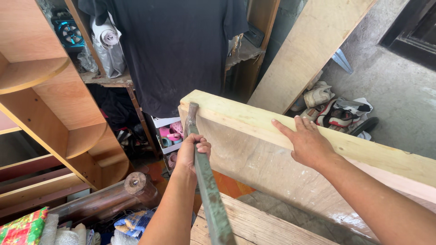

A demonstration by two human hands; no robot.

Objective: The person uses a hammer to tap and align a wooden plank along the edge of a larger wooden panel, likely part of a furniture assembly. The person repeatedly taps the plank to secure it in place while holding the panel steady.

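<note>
Gripping a green bar (206, 181) at centre frame, the left hand (191, 152) is clenched round its shaft, pressing the tip against the board's (254, 124) corner, while the right hand (306, 140) is lying flat and unclenched on top, steadying it.
</note>
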